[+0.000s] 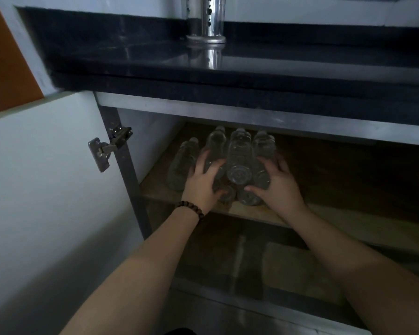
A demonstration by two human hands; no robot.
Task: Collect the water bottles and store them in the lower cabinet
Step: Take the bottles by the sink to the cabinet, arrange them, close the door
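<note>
Several clear plastic water bottles lie stacked on their sides on the wooden shelf inside the open lower cabinet, their bases toward me. My left hand, with a bead bracelet at the wrist, presses against the left side of the pile. My right hand cups the right side, fingers spread over the bottles. One more bottle lies alone just left of the pile, untouched.
The white cabinet door stands open at the left on a metal hinge. A dark stone countertop overhangs the cabinet, with a shiny metal holder on it. The shelf extends dark to the right; a lower compartment lies beneath.
</note>
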